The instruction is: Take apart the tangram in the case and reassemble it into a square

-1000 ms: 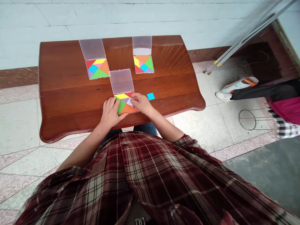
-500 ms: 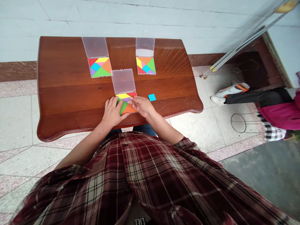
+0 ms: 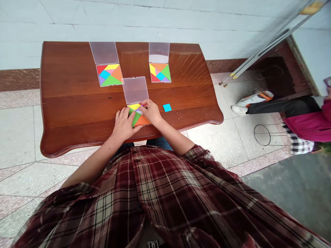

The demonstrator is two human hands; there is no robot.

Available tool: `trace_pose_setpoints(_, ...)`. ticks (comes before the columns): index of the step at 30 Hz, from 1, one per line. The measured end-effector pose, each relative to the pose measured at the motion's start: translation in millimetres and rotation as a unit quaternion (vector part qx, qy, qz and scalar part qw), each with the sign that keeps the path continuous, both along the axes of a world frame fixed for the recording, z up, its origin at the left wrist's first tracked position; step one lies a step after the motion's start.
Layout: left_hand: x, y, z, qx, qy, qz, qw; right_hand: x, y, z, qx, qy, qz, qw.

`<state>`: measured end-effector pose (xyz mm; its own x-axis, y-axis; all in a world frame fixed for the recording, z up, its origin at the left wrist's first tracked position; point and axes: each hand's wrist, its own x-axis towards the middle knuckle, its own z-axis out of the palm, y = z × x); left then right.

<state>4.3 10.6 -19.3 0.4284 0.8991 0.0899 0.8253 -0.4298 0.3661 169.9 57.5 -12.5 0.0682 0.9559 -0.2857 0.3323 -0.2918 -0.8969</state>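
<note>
A tangram case (image 3: 136,90) lies near the table's front edge, its clear lid folded back. My left hand (image 3: 124,122) rests flat at the case's left side, fingers spread, with the thumb along the near edge. Over the upper right part of the tray, my right hand (image 3: 150,111) pinches at a purple tangram piece (image 3: 138,111), mostly covered by the fingers. A yellow piece (image 3: 134,106), a green piece (image 3: 136,119) and an orange piece (image 3: 143,120) show in the tray. On the bare wood to the right lies a blue square piece (image 3: 167,107).
Two more open tangram cases, a left one (image 3: 110,75) and a right one (image 3: 160,73), stand farther back on the wooden table (image 3: 77,106). Crutches (image 3: 248,62) lean at the right, near a seated person's leg (image 3: 274,106). A tiled wall runs behind.
My right hand has shifted slightly up and left over the tray, its fingers now covering the red piece and part of the purple one. The left hand stays put.
</note>
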Motion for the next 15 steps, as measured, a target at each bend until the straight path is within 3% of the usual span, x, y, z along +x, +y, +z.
trace_pose_setpoints(4, 0.2, -0.3, 2.1, -0.004, 0.005, -0.003, 1.000, 11.9, 4.1, 1.6, 0.039, -0.020, 0.014, 0.999)
trace_pose_setpoints(9, 0.5, 0.2, 3.7, -0.014, -0.005, 0.001, 1.000, 74.0, 9.5, 2.1, 0.095, -0.078, -0.056, 0.991)
trace_pose_setpoints(12, 0.2, 1.1, 3.3, -0.001, -0.005, -0.005, 1.000, 111.8, 10.4, 0.3, 0.058, -0.143, -0.038, 0.987)
trace_pose_setpoints(15, -0.2, 1.5, 3.2, 0.006, -0.010, -0.005, 1.000, 125.9, 7.5, 1.4, 0.030, -0.217, -0.002, 0.976)
